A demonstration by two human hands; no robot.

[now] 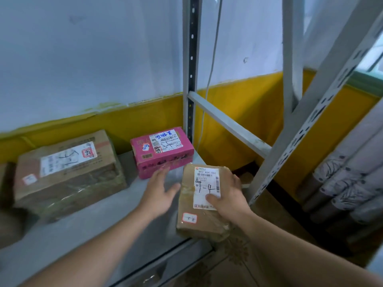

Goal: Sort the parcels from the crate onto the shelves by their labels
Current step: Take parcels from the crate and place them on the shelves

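A small brown parcel (199, 216) with a white label marked "1-4" lies at the front right of the grey metal shelf (99, 224), its near end over the shelf's edge. My right hand (228, 195) grips it from the right, thumb on the label. My left hand (159, 189) hovers just left of it with straight, spread fingers, holding nothing, fingertips close to the pink box (163, 151). The pink box sits at the back of the shelf. A larger brown carton (68, 172) marked "1-1" stands to its left.
Perforated grey shelf uprights (190, 65) and a diagonal brace (228, 123) rise behind and to the right. Rolled grey material (342, 193) leans at the far right. A white and yellow wall backs the shelf. Another brown box edge (6, 204) shows at far left.
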